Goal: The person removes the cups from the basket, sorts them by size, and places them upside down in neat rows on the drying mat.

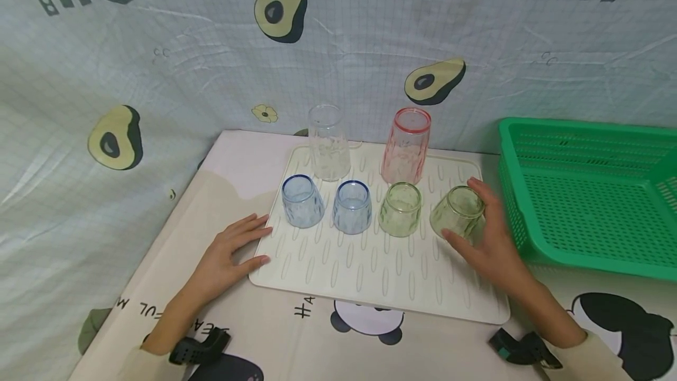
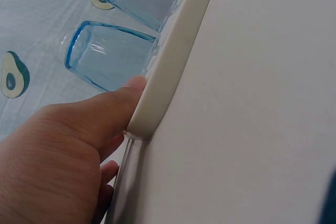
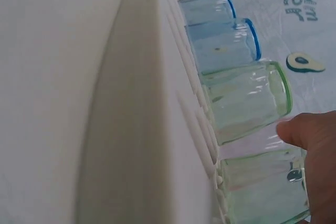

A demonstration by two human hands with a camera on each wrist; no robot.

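Note:
My right hand [image 1: 497, 243] is spread around the rightmost green glass [image 1: 456, 213], thumb on the near side and fingers on the far side. In the right wrist view a gap shows between the thumb [image 3: 296, 129] and that glass [image 3: 262, 187], which stands on a white ridged drying board [image 1: 370, 275]. My left hand [image 1: 224, 257] rests at the board's left edge with fingers extended; the thumb [image 2: 123, 98] touches its rim. Another green glass [image 1: 400, 210] and two blue glasses [image 1: 352, 207] [image 1: 303, 201] stand in the same row.
Behind the row stand a taller clear glass [image 1: 329, 146] and a taller pink glass [image 1: 406, 149]. A green plastic basket [image 1: 539, 246] sits to the right, close to my right forearm. A printed cloth [image 1: 359, 69] hangs behind the table.

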